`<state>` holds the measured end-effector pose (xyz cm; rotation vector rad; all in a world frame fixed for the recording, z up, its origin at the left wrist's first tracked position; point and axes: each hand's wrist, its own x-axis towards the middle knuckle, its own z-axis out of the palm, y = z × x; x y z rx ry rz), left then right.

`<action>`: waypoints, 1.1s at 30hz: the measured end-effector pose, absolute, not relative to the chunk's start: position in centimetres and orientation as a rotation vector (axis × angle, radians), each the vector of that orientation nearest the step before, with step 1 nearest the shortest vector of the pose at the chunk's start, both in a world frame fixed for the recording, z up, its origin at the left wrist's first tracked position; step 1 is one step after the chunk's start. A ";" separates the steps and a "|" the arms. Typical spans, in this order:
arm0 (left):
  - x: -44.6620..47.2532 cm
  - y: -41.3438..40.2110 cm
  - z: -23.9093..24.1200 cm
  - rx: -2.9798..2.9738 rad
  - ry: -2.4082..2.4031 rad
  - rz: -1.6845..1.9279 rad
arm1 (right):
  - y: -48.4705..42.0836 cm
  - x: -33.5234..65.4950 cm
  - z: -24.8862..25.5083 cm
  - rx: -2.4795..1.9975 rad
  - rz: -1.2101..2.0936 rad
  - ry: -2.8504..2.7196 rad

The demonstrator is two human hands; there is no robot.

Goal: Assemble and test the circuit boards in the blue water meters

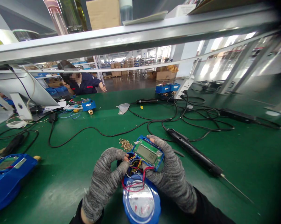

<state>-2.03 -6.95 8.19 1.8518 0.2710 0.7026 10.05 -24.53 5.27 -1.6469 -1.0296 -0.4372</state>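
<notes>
Blue meter body (pixel 141 199) is sitting low centre on the green tabletop (pixel 224 161), clear round dial window facing up. Green circuit board with LCD (pixel 148 153) is tilting up off its top end, tethered by a bundle of thin coloured wires (pixel 135 174).

Right hand (pixel 170 174), grey knit glove, is clenching the board by its far and right edges, thumb under it. Left hand (pixel 105 180), same glove, is pinching at the wire bundle just beside the board's left corner, bare fingertips showing.

Handling call: board looks light, stiff, fragile. Hold by the edges only, off the LCD glass and solder joints. Wires are soft and probably tear at the joints if tugged. Meter body looks heavy and smooth, so hold it around the casing.

Small pile of brass screws (pixel 126 144) is lying just beyond the board. Black electric screwdriver (pixel 194 154) is lying to the right, its cable looping across the tabletop. Second blue meter (pixel 7 177) is at far left. Another person (pixel 81 82) is working behind the far side.
</notes>
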 end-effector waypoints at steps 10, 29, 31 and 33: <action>-2.0 -7.6 7.8 1.998 0.184 0.932 | -24.1 9.7 5.3 -1.712 -0.443 -0.965; -1.6 -7.4 8.0 1.593 0.127 0.536 | -24.1 9.5 5.4 -1.616 -0.450 -1.069; -1.5 -7.6 7.9 1.641 0.137 0.612 | -24.2 9.7 5.3 -1.610 -0.456 -1.060; -1.5 -7.7 7.8 1.684 0.165 0.682 | -24.2 9.7 5.2 -1.606 -0.458 -1.062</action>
